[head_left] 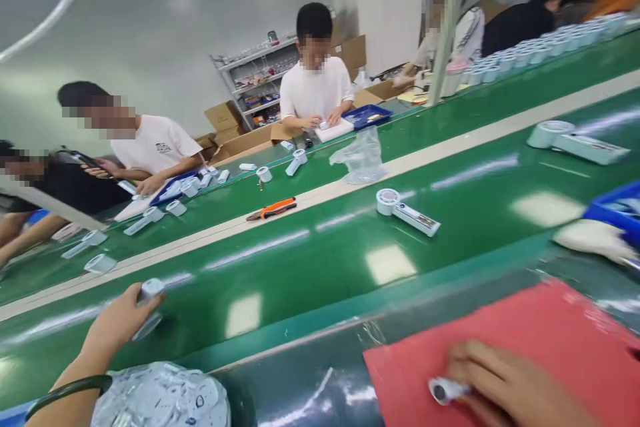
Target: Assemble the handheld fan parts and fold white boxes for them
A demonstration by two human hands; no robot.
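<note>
At the left, my left hand (113, 323) reaches over the green conveyor belt (320, 273). Its fingers are closed round a pale blue plastic part (151, 288), partly covered by the hand and reflected in the belt. On a red mat (410, 367) at lower right, my right hand (505, 380) grips a small pale blue part (445, 390) with a dark round end; fingers hide its rest. A tub (220, 407) heaped with pale translucent pieces stands below my left forearm. On the belt lies a pale blue round-headed housing (387, 201) with a straight handle.
Another such housing (553, 133) lies farther right. Orange-handled pliers (273, 209) and a clear plastic bag (363, 157) rest on the pale divider strip. A blue tray (615, 210) sits at the right edge. Across the belt, several co-workers handle parts; a metal post (450, 27) rises there.
</note>
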